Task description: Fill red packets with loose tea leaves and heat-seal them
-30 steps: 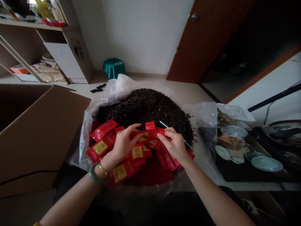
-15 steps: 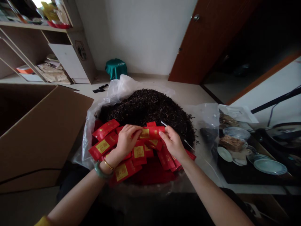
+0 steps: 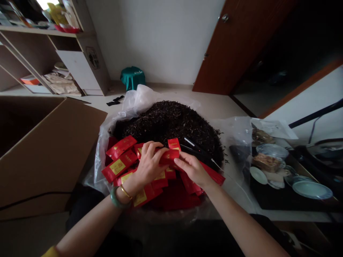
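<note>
Between my two hands is a red packet (image 3: 171,154) with gold print, held level above a pile of similar ones. My left hand (image 3: 151,159) is closed over its left part and hides much of it. The fingers and thumb of my right hand (image 3: 189,166) pinch its right end. Below lie several red packets (image 3: 117,167) with gold labels. Behind them rises a heap of dark loose tea leaves (image 3: 174,117) in a clear plastic bag (image 3: 100,150). A thin dark tool with a white tip (image 3: 190,142) lies on the leaves, right of the packet.
At the left stands an open cardboard box (image 3: 53,142). On the right, a dark tray (image 3: 270,196) holds glass bowls and dishes (image 3: 312,189). A teal covered stool or bin (image 3: 132,78) is by the wall, near shelves (image 3: 88,64) and a brown door (image 3: 214,53).
My hands have come closer together, the right one moving left and slightly down. The packet has shifted left, tilted, and is more covered by my left hand. More of the dark tool shows.
</note>
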Tool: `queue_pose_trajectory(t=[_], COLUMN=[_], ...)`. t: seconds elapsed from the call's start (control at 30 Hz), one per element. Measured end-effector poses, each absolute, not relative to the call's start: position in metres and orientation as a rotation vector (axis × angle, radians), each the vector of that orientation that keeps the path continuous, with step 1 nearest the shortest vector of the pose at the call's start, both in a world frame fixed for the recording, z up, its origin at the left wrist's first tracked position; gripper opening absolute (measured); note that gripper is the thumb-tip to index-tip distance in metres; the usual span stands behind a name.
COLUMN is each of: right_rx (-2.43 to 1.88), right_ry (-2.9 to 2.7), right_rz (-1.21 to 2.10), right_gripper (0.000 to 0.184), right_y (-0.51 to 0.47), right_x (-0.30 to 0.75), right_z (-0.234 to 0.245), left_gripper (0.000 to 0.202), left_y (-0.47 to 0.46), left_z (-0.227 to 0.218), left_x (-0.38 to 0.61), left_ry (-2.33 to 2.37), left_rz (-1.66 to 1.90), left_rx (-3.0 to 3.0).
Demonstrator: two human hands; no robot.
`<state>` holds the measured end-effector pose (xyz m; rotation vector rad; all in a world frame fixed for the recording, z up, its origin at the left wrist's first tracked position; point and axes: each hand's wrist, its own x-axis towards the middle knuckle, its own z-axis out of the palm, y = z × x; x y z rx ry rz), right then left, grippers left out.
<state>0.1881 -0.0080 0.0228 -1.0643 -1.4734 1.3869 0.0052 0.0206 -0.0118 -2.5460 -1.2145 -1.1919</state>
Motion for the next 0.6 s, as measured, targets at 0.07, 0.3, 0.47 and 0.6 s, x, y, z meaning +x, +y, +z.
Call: queue_pose_trajectory(t=[0.07,0.3,0.47,0.6], right_rx=[-1.056,-1.18,-1.117,-1.057], right_ry=[-1.469,-1.264,-1.137,-1.059], right_rz=[1.438,1.46,1.454,1.529], right_gripper=[0.034,0.034,0.034,0.035], right_y=[-0.008,-0.006,-0.011,-0.011], right_x=[0.188,0.182,0.174,0.175], right_z=[0.025,0.013,0.004,0.007], left_gripper=[0.039,0.037,0.036,0.039], left_y=[0.018,0.011,0.014,0.011], left_z=[-0.011,-0.008,-0.01,-0.007], left_x=[0.006,0.008,0.008,0.006], left_ry=[-1.217,-1.179,-1.188,-1.187], left_rz=[-1.196,-1.056,-1.051,-1.084], left_rx=[-2.544,-2.63,-2.599,-2.624])
